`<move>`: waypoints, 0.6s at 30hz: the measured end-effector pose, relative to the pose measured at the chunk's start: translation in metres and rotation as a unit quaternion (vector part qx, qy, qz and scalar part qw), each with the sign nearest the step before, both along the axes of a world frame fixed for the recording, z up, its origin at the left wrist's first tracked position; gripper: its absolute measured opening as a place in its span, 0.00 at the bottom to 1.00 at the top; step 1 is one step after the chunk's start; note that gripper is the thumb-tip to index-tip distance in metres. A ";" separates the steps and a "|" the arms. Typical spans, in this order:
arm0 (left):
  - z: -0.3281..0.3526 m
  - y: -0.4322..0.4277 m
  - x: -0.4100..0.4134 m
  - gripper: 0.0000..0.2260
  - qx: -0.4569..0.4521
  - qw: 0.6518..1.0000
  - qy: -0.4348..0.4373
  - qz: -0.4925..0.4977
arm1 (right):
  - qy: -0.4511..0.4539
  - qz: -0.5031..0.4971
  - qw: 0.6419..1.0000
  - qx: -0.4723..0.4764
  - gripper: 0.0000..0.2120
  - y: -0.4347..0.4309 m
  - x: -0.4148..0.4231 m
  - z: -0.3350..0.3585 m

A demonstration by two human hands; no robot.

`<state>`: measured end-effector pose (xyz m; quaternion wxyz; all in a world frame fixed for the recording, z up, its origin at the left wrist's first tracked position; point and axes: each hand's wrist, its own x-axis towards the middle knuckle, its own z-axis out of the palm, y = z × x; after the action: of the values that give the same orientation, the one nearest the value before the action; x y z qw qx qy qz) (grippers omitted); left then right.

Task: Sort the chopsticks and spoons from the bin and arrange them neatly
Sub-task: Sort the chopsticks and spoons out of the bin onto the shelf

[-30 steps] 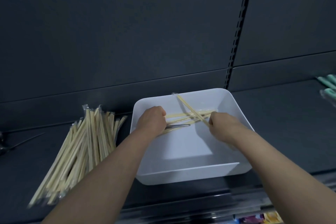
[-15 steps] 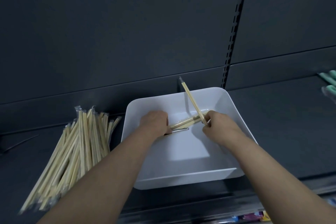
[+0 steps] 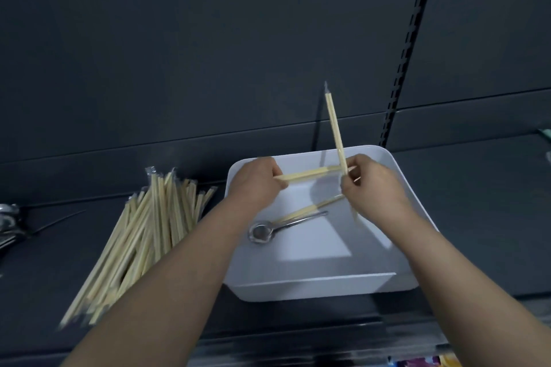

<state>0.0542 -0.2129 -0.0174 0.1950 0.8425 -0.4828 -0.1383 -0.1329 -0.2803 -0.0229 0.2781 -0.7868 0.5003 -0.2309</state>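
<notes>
A white bin (image 3: 322, 286) stands on the dark shelf in front of me. Above it my left hand (image 3: 256, 180) grips one end of a wrapped chopstick pair (image 3: 307, 173) lying level. My right hand (image 3: 372, 185) grips another wrapped chopstick pair (image 3: 335, 128) that points almost straight up, crossing the far end of the level pair. On the bin floor lie a metal spoon (image 3: 268, 231) and one more chopstick pair (image 3: 310, 209) slanting over its handle.
A fanned pile of wrapped chopsticks (image 3: 140, 235) lies on the shelf left of the bin. Metal utensils (image 3: 7, 223) show at the far left edge. A slotted upright (image 3: 402, 48) runs up the dark back panel. Green items (image 3: 545, 135) peek in at right.
Both hands rose out of the bin with their chopsticks. The right-hand pair swung up to near vertical. The spoon, hidden under my left hand before, now lies in full sight.
</notes>
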 end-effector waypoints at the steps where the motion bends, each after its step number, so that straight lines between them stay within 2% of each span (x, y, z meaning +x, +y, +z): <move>1: 0.006 0.007 0.005 0.02 -0.025 0.999 0.019 0.012 | -0.017 0.020 1.000 0.002 0.10 0.006 0.010 0.006; 4: 0.018 0.034 0.025 0.02 -0.069 0.995 0.056 0.041 | -0.056 0.085 0.995 0.002 0.19 0.029 0.047 0.023; 9: 0.016 0.115 0.094 0.05 -0.068 0.984 0.022 0.162 | -0.098 0.156 0.982 0.036 0.27 0.083 0.118 0.032; 14: 0.000 0.180 0.132 0.06 -0.008 0.976 0.039 0.214 | -0.020 0.221 0.971 0.088 0.21 0.132 0.182 0.016; 18: -0.009 0.207 0.144 0.10 0.032 0.973 0.049 0.224 | 0.067 0.233 0.967 0.076 0.22 0.160 0.211 -0.001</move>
<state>0.1987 -0.0057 -0.0267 0.2177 0.9272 -0.2666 -0.1474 0.0781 -0.1200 -0.0242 0.3490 -0.8721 0.3363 -0.0678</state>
